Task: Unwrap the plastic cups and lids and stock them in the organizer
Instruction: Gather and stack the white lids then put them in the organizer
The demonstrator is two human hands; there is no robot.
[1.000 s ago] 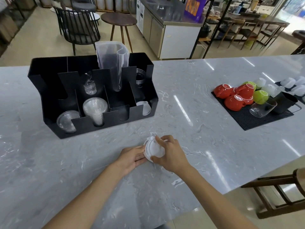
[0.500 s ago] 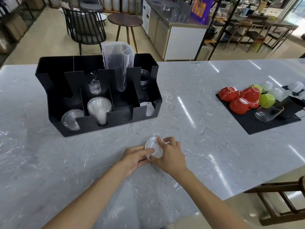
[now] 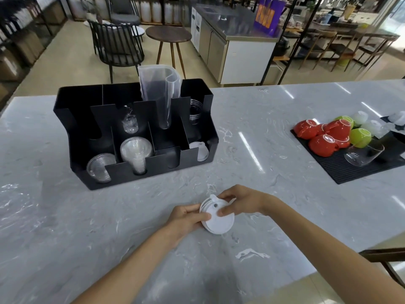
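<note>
Gripping a small stack of white lids point(image 3: 218, 219) with both hands just above the grey-veined marble counter point(image 3: 65, 227): left hand point(image 3: 186, 218) cupping the stack's left rim, fingers curled narrow around the edge; right hand point(image 3: 240, 202) pinching from above and the right, thumb pressing flat on the top lid's face, remaining fingers arching over the far rim. Showing smooth, matte, round discs with a raised sip tab at the far edge beside the right fingertips and a small dark vent dot near the thumb. Sitting well beyond the fingers, up and to the left: a glossy black organizer point(image 3: 210, 119) with angular slotted dividers, holding clear ribbed cups point(image 3: 135, 153), a clear domed lid point(image 3: 99, 168), a crinkled wrapped bundle point(image 3: 129, 122), a tall translucent sleeve point(image 3: 160, 95) standing upright, and a few white lids point(image 3: 200, 151) in the rightmost front slot. Lying far to the right of the right hand: glossy red and green ceramic cups point(image 3: 326, 137) on a ribbed black mat point(image 3: 341, 170). Compared with half a second back, tilting the stack flatter so more of the top face shows, and sliding the right thumb further onto that face.
</note>
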